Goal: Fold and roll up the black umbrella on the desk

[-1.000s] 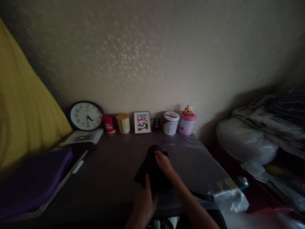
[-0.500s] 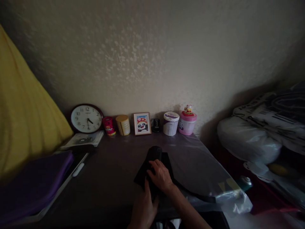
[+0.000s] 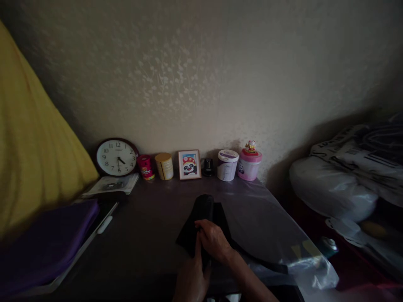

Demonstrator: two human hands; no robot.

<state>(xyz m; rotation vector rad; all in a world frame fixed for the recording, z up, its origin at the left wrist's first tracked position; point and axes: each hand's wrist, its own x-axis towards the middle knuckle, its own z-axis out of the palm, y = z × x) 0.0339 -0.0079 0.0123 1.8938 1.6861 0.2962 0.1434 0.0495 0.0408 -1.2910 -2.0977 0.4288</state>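
On the dark table top lies a black cloth item with a rounded, roll-like middle and flaps spread to both sides. A long thin black strap trails from it to the right. My right hand presses on its middle, the fingers curled and pinched at the cloth. Lower down, my left hand grips the near end, its index finger stretched up along the roll to meet the right fingertips. Both hands hide the lower part, and the dim light blurs its folds.
Along the wall stand a clock, a red can, a yellow tin, a framed panda picture, a white tub and a pink tub. A purple case lies left; plastic bags are piled right.
My right hand has slid slightly down the black item towards me, showing more of its rounded top. The left index finger now meets the right fingertips. The view has shifted a little.
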